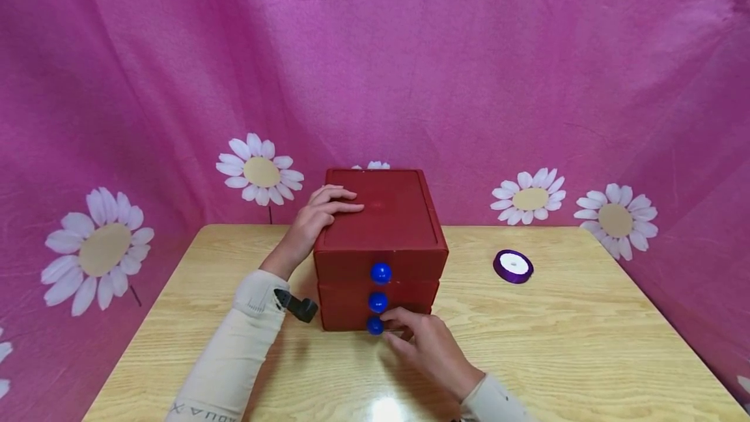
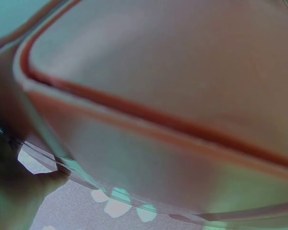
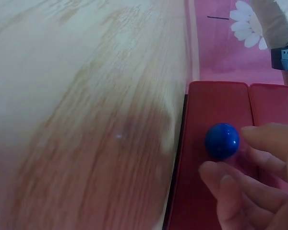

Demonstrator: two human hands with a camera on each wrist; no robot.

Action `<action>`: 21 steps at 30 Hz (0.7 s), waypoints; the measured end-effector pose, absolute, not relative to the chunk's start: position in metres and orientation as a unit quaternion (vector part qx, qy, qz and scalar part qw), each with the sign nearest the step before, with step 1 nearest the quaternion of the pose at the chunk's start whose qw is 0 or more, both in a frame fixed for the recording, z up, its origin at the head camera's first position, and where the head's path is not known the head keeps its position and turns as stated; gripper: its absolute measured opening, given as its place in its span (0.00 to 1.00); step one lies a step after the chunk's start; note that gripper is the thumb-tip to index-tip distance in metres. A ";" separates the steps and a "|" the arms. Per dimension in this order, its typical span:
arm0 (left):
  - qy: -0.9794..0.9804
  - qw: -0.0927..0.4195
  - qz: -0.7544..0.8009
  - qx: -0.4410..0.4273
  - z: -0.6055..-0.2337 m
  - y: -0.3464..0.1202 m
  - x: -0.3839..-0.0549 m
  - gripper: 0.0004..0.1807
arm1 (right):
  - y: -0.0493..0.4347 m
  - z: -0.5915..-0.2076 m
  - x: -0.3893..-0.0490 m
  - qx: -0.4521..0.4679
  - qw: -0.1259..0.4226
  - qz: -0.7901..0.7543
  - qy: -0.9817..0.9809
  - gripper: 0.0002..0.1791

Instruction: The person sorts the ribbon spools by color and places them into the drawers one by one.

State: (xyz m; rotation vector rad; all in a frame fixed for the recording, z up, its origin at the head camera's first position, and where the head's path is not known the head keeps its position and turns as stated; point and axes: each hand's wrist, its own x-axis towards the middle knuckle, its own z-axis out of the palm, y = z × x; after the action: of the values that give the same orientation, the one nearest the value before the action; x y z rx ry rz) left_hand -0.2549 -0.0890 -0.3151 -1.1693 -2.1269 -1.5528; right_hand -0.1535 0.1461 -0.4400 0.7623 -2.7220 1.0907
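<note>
A red three-drawer box (image 1: 381,220) stands on the table, one round blue knob on each drawer front, all drawers pushed in. My left hand (image 1: 313,223) rests on the box's top left edge with fingers stretched over the lid; the left wrist view shows the lid (image 2: 182,62) up close. At the lowest drawer is my right hand (image 1: 430,347), its fingertips right beside the bottom knob (image 1: 375,325). In the right wrist view, thumb and index finger are spread around the side of that blue knob (image 3: 222,141), not closed over it.
A spool of purple ribbon (image 1: 513,266) lies to the right of the box on the wooden table (image 1: 574,318). Behind the table hangs a pink cloth (image 1: 375,70) with printed daisies. A black camera mount (image 1: 299,307) on the left wrist sticks out beside the box.
</note>
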 end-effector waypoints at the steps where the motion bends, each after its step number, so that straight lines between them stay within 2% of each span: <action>1: -0.732 0.130 -0.533 -0.404 -0.315 -0.089 -0.255 0.24 | 0.145 -0.440 -0.154 0.254 0.055 0.355 -0.898 0.13; 5: -0.733 0.131 -0.530 -0.406 -0.316 -0.089 -0.256 0.24 | 0.142 -0.442 -0.155 0.265 0.056 0.338 -0.901 0.13; 12: -0.732 0.127 -0.538 -0.398 -0.320 -0.088 -0.260 0.24 | 0.137 -0.445 -0.156 0.276 0.096 0.308 -0.905 0.13; 21: -0.736 0.132 -0.528 -0.403 -0.316 -0.088 -0.255 0.24 | 0.135 -0.448 -0.160 0.277 0.082 0.334 -0.897 0.13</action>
State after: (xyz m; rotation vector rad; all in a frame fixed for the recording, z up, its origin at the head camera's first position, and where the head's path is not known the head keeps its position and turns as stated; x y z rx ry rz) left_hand -0.2546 -0.0882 -0.3155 -1.1706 -2.1346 -1.5324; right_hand -0.1603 0.1346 -0.4476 0.8284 -2.6804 0.9984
